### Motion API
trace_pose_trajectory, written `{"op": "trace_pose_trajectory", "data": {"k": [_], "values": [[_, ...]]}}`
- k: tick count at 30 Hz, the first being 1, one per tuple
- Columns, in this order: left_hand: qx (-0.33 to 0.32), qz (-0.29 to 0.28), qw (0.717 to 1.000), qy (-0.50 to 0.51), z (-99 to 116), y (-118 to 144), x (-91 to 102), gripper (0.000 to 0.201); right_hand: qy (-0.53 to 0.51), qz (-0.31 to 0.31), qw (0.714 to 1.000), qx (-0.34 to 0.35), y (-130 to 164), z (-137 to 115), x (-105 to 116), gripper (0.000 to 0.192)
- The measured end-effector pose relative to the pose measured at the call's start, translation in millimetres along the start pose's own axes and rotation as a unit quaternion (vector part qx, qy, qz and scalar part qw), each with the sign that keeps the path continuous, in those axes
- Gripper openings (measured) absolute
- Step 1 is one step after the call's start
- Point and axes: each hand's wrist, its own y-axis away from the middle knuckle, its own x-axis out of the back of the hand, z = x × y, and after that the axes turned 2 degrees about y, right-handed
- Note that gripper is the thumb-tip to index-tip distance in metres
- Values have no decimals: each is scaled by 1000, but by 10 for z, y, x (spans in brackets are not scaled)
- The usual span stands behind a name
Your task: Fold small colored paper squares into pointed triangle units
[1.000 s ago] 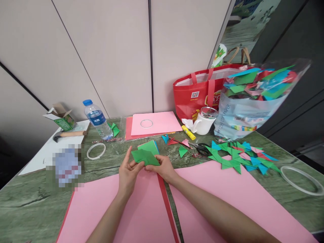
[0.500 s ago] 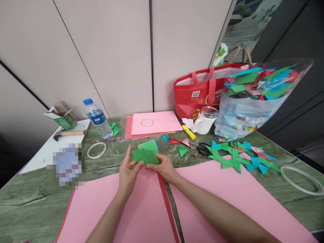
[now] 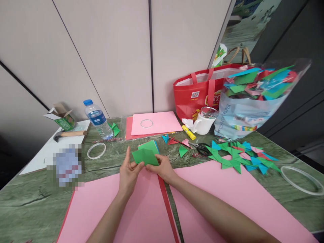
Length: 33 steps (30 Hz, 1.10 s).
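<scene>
A creased piece of green paper [image 3: 144, 157] is held up between both hands, above the near edge of a small stack of coloured paper squares [image 3: 150, 145]. My left hand [image 3: 129, 172] pinches its lower left part with the thumb in front, index finger pointing up. On the lower right side, my right hand [image 3: 163, 167] grips the same paper between thumb and fingers. Beneath the hands lie large pink sheets [image 3: 101, 206] with a red sheet showing at the edge. A folded green piece [image 3: 182, 151] rests right of my right hand.
Scissors [image 3: 202, 148], a glue stick [image 3: 188, 132] and a white mug [image 3: 204, 122] stand or lie to the right, near folded paper stars [image 3: 227, 155]. Further right is a plastic bag [image 3: 243, 116] of paper pieces. A water bottle [image 3: 98, 119], tape roll [image 3: 96, 150] and hammer [image 3: 71, 134] are left.
Almost nothing differs. Both hands keep their hold on the green paper, and the surrounding things stay where they were.
</scene>
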Motion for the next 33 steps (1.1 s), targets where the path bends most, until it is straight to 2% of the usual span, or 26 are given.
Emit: {"op": "trace_pose_trajectory", "data": {"k": [6,12,16,20,24,28,33], "values": [[7,52,999,-12,-37,-19,14,96,19,-7,1000,-7,-14,5,-2,24],[32,24,998,50,-123,-68,78,100,36,-11,999,-18,-3,-12,0,27],[28,12,998,47,-133,-78,100,96,26,-18,999,-25,-2,-4,12,33],[31,-2,998,54,-119,-100,132,96,9,-54,998,-12,-2,-44,35,35],[51,-27,996,62,-91,-118,151,94,-32,-66,997,-39,-1,-74,42,33],[67,-48,994,78,-55,-107,132,82,-38,-51,997,-47,5,-82,25,36],[75,-63,992,84,-28,-86,104,59,31,-22,999,-28,20,-77,-4,29]]}}
